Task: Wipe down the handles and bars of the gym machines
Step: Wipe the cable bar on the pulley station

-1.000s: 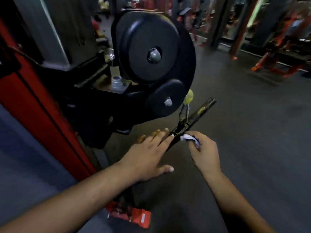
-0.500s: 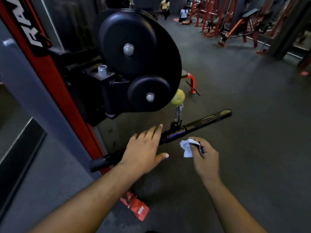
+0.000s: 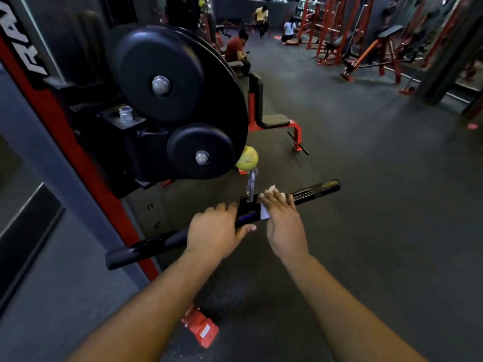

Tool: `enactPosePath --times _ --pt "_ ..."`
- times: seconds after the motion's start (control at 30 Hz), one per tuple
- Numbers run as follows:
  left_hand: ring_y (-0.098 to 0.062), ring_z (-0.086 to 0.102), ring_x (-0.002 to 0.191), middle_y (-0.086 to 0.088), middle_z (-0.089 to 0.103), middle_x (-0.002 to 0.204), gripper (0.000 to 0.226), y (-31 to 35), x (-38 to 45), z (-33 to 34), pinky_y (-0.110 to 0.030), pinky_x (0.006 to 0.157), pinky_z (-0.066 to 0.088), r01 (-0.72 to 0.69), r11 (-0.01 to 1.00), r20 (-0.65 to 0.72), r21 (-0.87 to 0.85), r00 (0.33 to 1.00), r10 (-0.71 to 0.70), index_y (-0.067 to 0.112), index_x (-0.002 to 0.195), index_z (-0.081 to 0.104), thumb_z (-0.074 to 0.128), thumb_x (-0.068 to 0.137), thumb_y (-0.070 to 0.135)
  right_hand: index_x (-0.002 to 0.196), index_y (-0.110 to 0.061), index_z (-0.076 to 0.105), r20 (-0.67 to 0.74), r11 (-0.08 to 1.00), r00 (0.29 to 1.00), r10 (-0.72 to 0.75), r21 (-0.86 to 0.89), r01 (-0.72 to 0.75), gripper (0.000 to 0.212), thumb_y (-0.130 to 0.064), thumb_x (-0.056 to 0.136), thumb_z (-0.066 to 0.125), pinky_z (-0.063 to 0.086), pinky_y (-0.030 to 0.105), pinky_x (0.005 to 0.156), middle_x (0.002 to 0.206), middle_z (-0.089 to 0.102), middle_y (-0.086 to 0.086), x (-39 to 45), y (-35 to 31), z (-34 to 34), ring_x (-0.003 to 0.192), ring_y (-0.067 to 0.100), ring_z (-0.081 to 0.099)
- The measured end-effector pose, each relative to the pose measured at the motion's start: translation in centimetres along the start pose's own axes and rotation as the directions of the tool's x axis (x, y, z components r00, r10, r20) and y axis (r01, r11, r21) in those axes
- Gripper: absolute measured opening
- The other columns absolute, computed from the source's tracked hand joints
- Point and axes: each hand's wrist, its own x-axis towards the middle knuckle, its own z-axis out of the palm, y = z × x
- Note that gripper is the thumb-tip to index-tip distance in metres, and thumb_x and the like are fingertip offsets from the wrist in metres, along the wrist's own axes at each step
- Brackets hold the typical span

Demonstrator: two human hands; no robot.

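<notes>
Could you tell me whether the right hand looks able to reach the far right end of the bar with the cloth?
Probably yes: the right hand already presses the cloth on the bar, whose right end is unobstructed.

Floor: dark rubber floor (image 3: 366, 205) spreads ahead of me.
Bench: a red-framed bench (image 3: 274, 121) with black pads stands past the machine.
People: a person in a red shirt (image 3: 235, 48) sits nearby; two others (image 3: 261, 15) farther back.
Racks: red racks (image 3: 326, 22) line the far right.
</notes>
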Motion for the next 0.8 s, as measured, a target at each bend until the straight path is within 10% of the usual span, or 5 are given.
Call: enactPosePath --times 0.23,0.5,0.8 --pt "-0.019 0.067 0.084 0.004 0.067 0.099 0.074 -0.4 0.7 0.4 -0.031 0.057 0.045 -0.022 0.999 -0.04 0.049 0.999 0.024 0.031 0.126 0.054 0.028 0.086 0.088 0.143 -0.007 0.056 0.072 0.975 0.977 -0.201 -0.087 0.207 0.057 -0.004 0.091 0.035 0.026 0.045 0.122 0.148 0.055 0.008 0.5 8.5 -2.4 0.143 0.025 0.045" --pt "-0.016 0.066 0.083 0.006 0.065 0.097 0.074 0.4 0.5 -0.2 -0.032 0.055 0.042 0.012 0.998 -0.007 0.058 1.0 -0.012 0.032 0.13 0.051 0.025 0.087 0.086 0.147 -0.01 0.052 -0.163 0.982 0.972 0.168 0.119 -0.15 0.062 0.015 0.091 0.051 0.022 0.042 0.125 0.157 0.041 0.009 0.1 12.5 -2.2 0.148 0.03 0.036" --pt "-0.015 0.065 0.08 0.006 0.065 0.094 0.073 0.5 0.5 -0.1 -0.031 0.056 0.049 0.008 0.998 -0.021 0.063 1.0 -0.006 0.03 0.131 0.05 0.027 0.089 0.085 0.147 -0.006 0.052 0.023 0.973 0.986 -0.166 0.164 0.16 0.062 -0.003 0.088 0.032 0.013 0.025 0.126 0.155 0.045 0.009 -0.4 7.1 -1.6 0.147 0.018 0.035"
